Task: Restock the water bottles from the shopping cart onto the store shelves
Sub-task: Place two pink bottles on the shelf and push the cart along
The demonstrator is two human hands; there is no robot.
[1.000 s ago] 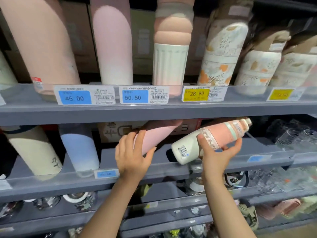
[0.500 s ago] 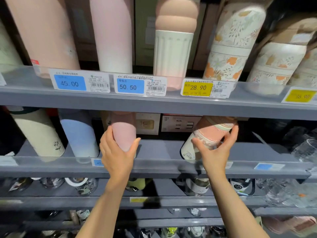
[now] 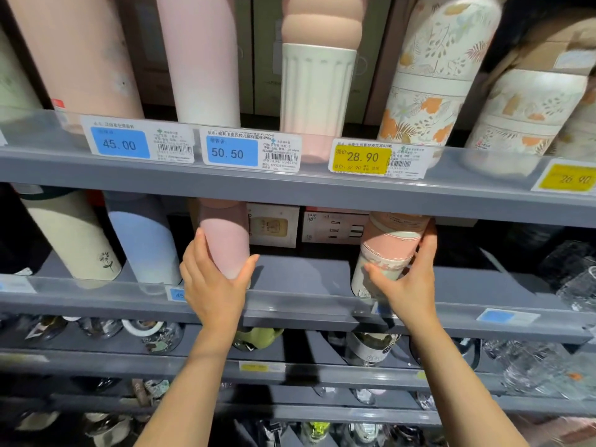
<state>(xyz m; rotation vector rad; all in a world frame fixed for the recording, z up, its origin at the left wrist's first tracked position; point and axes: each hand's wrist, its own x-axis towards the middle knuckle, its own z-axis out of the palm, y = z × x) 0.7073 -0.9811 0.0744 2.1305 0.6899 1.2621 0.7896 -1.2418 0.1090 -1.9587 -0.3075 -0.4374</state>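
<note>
My left hand (image 3: pixel 213 285) grips the lower part of a plain pink bottle (image 3: pixel 225 240) that stands upright on the middle grey shelf (image 3: pixel 300 279). My right hand (image 3: pixel 409 282) holds a pink-and-cream bottle (image 3: pixel 387 246) with a stitched pink sleeve, nearly upright, farther right on the same shelf. Both bottle tops are hidden behind the upper shelf's front edge (image 3: pixel 290 188). Left of the pink bottle stand a pale blue bottle (image 3: pixel 145 243) and a cream flower-print bottle (image 3: pixel 74 233).
The upper shelf carries tall pink, ribbed white and floral bottles behind price tags 45.00, 50.50 and 28.90 (image 3: pixel 361 158). Boxes (image 3: pixel 274 224) sit at the back of the middle shelf. Glassware (image 3: pixel 577 285) crowds the right side, and lower shelves hold glass items.
Both bottles went from lying tilted to standing upright on the middle shelf, with my hands still on them. The view has moved closer to the shelves.
</note>
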